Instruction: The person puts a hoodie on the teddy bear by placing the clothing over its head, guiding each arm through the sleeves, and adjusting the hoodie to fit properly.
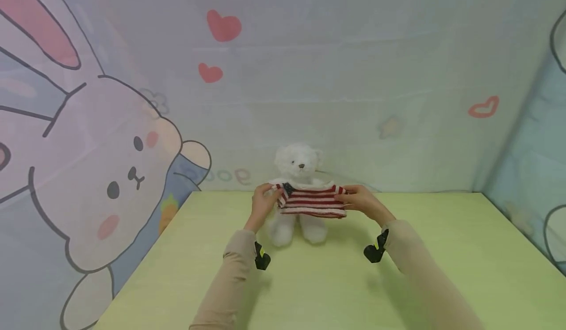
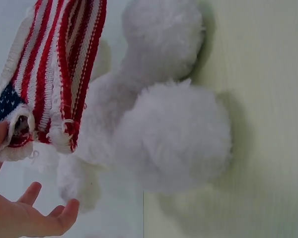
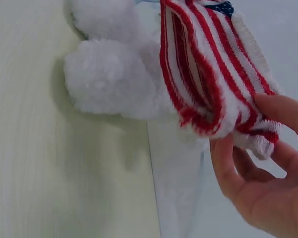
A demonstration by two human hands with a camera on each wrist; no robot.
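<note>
A small knitted sweater (image 1: 313, 201), striped red and white with a dark blue patch, is stretched between both hands in front of a white plush bear (image 1: 298, 160). My left hand (image 1: 264, 203) pinches its sleeve by the blue patch, other fingers spread in the left wrist view. On the opposite side, my right hand (image 1: 363, 201) pinches the other sleeve between thumb and fingers. The right wrist view shows the sweater's open hem (image 3: 201, 116). The bear sits upright, its head and fluffy feet (image 2: 174, 139) showing; the sweater hides its belly in the head view.
The bear sits near the back edge of a pale yellow-green table (image 1: 336, 290). Behind it hangs a light curtain (image 1: 336, 84) printed with hearts and a large rabbit. A black wrist device (image 1: 262, 257) sits under each sleeve cuff.
</note>
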